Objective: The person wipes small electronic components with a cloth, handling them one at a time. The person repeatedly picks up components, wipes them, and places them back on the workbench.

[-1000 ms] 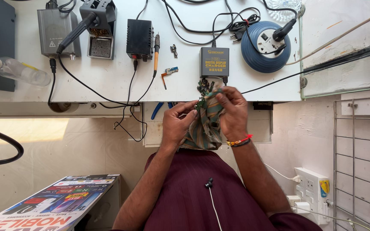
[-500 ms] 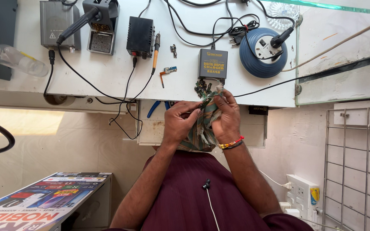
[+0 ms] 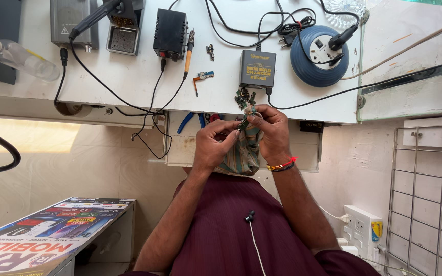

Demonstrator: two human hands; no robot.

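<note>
My left hand [image 3: 213, 144] and my right hand [image 3: 270, 132] meet in front of my chest, just below the edge of the white workbench [image 3: 129, 82]. Both pinch a small green circuit board [image 3: 243, 122] wrapped in a striped, greenish cloth [image 3: 242, 153] that hangs down between my palms. My right wrist wears a beaded bracelet with a red thread. A few more small dark board pieces [image 3: 243, 97] lie on the bench edge right above my fingers.
On the bench stand a grey charger box [image 3: 257, 68], a round blue socket unit [image 3: 319, 56], a black box [image 3: 170, 33], a soldering iron [image 3: 189, 48], a clear bottle [image 3: 21, 57] and tangled cables. A wire rack [image 3: 431, 194] is at right, a printed box [image 3: 47, 230] at lower left.
Both hands stayed together on the cloth and board, with small finger shifts. The view tilted slightly, so the bench appears a little lower in the picture.
</note>
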